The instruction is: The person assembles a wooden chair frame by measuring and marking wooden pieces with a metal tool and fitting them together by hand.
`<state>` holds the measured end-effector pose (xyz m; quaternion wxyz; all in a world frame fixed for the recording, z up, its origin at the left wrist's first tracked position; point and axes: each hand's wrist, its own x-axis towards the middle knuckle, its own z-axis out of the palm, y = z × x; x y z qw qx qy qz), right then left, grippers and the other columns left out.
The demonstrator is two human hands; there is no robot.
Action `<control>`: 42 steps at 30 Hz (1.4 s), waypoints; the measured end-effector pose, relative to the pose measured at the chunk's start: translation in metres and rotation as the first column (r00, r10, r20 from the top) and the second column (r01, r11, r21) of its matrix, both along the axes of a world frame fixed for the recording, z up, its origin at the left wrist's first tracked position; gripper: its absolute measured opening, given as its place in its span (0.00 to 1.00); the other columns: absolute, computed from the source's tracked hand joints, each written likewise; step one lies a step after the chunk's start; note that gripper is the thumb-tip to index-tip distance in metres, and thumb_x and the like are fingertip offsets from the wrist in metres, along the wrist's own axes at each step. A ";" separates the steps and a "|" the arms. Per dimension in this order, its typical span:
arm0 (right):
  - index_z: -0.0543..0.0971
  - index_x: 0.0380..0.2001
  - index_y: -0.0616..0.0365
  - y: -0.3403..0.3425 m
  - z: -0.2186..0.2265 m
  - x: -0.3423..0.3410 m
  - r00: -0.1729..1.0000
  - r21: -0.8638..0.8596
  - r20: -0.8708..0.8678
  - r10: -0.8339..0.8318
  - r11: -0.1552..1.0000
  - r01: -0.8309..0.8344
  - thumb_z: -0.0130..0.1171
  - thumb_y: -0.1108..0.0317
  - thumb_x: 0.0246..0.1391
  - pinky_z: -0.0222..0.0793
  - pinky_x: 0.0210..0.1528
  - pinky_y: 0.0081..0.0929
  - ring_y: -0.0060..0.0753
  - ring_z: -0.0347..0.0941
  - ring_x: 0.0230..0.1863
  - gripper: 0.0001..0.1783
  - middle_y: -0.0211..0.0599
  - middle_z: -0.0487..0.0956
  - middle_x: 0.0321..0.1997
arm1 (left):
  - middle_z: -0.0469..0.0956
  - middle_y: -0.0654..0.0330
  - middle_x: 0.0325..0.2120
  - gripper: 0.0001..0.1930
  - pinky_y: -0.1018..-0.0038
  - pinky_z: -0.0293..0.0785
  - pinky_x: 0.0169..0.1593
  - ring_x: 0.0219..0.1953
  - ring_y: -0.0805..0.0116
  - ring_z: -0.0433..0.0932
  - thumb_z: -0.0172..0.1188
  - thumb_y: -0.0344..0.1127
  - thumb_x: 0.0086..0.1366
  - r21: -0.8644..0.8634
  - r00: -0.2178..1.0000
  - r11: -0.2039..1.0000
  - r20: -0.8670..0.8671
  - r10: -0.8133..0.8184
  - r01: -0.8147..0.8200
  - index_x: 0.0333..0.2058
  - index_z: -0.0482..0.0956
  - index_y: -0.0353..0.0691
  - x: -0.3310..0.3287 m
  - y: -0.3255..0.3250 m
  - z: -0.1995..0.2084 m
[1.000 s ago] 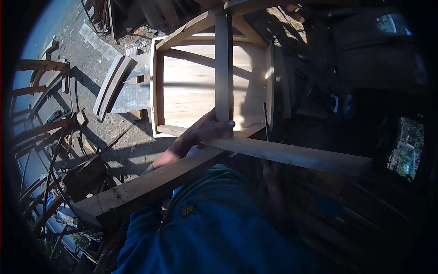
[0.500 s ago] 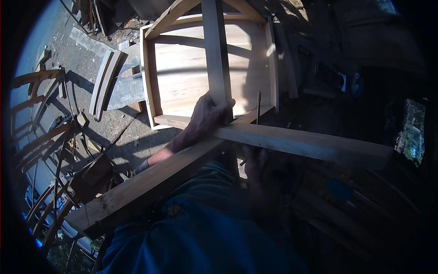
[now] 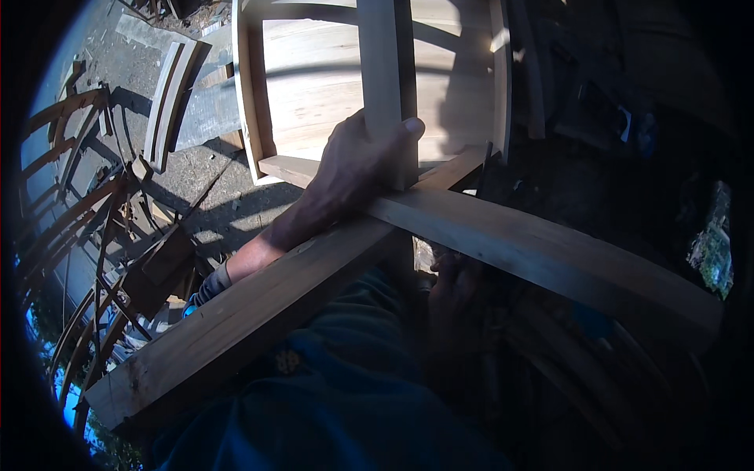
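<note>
My left hand [image 3: 353, 161] is closed around the lower part of a squared wooden beam [image 3: 385, 71], its thumb on the right side. Two more beams meet just below that hand. One wooden beam [image 3: 251, 314] runs to the lower left, under my left forearm. The other beam [image 3: 542, 239] reaches toward the right. In deep shadow below the right beam is my right hand [image 3: 452, 282], its fingers bent near the beam's underside. What they hold, if anything, is too dark to make out.
Beyond the beams lies a shallow wooden frame with a pale plank panel [image 3: 314, 102]. Curved wooden pieces [image 3: 169, 106] lie on the ground to its left. Several curved chair-like frames [image 3: 71, 173] stand at far left. A thin rod [image 3: 488, 155] rises by the panel frame's near right corner.
The panel frame has shifted upward in view, and the beams sit larger and lower. My left hand keeps its hold on the beam. My right hand, blurred before, shows more clearly.
</note>
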<state>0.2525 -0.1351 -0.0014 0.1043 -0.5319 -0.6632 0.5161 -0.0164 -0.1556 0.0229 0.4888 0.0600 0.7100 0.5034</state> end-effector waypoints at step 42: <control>0.77 0.22 0.61 -0.228 0.025 0.053 0.609 -0.128 -0.203 -0.767 0.638 0.760 0.58 0.70 0.56 0.55 0.21 0.22 0.14 0.60 0.19 0.10 0.25 0.69 0.17 | 0.76 0.54 0.27 0.33 0.68 0.70 0.37 0.31 0.64 0.74 0.45 0.64 0.64 0.185 0.967 0.954 -0.142 -0.211 0.236 0.36 0.74 0.32 -0.005 -0.008 -0.030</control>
